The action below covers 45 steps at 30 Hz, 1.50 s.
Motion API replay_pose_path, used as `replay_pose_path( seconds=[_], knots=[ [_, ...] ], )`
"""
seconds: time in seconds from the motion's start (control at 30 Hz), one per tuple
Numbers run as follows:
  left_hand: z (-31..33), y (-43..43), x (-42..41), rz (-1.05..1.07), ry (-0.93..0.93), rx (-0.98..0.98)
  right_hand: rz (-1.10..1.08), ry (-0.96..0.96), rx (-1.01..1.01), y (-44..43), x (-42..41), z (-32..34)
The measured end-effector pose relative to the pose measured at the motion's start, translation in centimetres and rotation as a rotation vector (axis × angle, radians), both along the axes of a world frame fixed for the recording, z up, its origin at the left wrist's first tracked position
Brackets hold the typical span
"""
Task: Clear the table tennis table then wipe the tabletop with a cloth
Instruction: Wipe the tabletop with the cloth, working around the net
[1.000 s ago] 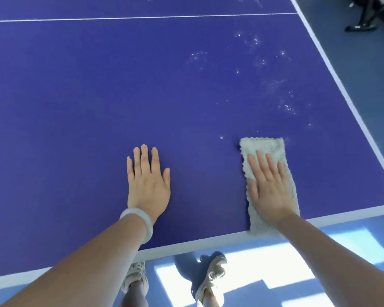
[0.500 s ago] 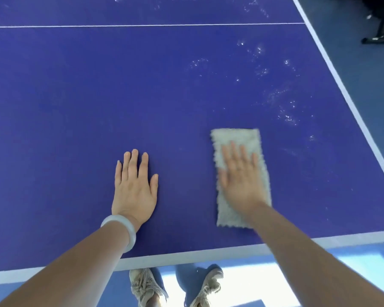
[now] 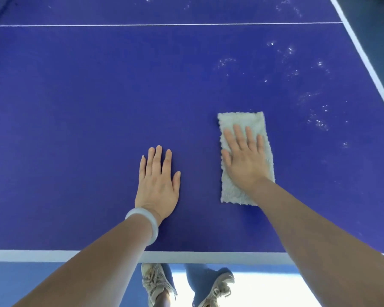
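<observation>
A pale fluffy folded cloth (image 3: 242,122) lies under the flat right hand (image 3: 244,160); the left hand (image 3: 157,185) rests spread on the table (image 3: 75,107) beside it.

The one head-worn, wide-angle camera is looking forward and steeply down from above the near edge of the desk (image 3: 98,129), hovering close and also catching the floor (image 3: 31,282).

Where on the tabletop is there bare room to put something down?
Bare: the blue tabletop left of the left hand, up to the white line; a narrow strip between that hand and the cloth. Crowded: right hand on cloth, white specks to its right.
</observation>
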State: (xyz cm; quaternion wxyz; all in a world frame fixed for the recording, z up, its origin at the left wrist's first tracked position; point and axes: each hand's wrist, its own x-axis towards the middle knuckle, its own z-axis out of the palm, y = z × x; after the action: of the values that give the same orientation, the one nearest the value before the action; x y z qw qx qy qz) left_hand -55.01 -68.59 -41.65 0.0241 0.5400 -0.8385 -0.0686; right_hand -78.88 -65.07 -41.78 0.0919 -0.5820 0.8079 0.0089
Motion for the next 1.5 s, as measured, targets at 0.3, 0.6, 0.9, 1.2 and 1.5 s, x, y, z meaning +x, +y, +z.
replay_pose_path(
  seconds=[0.3, 0.6, 0.9, 1.2, 1.5],
  knots=[
    [-0.2, -0.2, 0.2, -0.006, 0.002, -0.021, 0.087, -0.001, -0.051, 3.8, 8.2, -0.2],
    [-0.3, -0.2, 0.3, -0.013, -0.017, -0.028, -0.332, -0.003, -0.030, 2.3, -0.8, 0.0],
    [1.6, 0.9, -4.3, -0.053, -0.062, -0.043, 0.084, -0.037, -0.061, 10.5, 6.0, -0.1],
    [0.0, 4.3, -12.0, 0.048, -0.074, 0.020, -0.563, -0.031, -0.023, 15.5, -8.2, 1.0],
    [0.0, 4.3, -12.1, 0.066, 0.013, -0.002, 0.052, -0.027, -0.061, 18.9, -6.7, 0.3]
  ],
)
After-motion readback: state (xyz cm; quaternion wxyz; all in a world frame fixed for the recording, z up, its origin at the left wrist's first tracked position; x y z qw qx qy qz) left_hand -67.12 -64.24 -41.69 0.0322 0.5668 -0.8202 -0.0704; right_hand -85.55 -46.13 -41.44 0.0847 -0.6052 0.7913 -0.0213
